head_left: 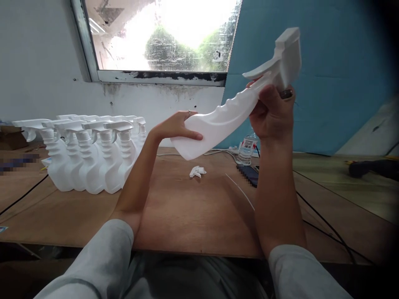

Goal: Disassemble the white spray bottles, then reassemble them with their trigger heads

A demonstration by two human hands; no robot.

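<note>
A white spray bottle is held up tilted above the table, its trigger head raised to the upper right. My left hand grips the bottle's base, thumb across the near side. Around the neck, just below the trigger head, my right hand is closed; some of its fingers are hidden behind the bottle. On the table beneath lies a small white trigger mechanism, touched by neither hand. A thin white tube rests to its right.
Several white spray bottles with heads on stand grouped at the left. A clear plastic bottle and a phone are near my right forearm. Black cables cross the wooden table at the right. Behind are a window and a blue panel.
</note>
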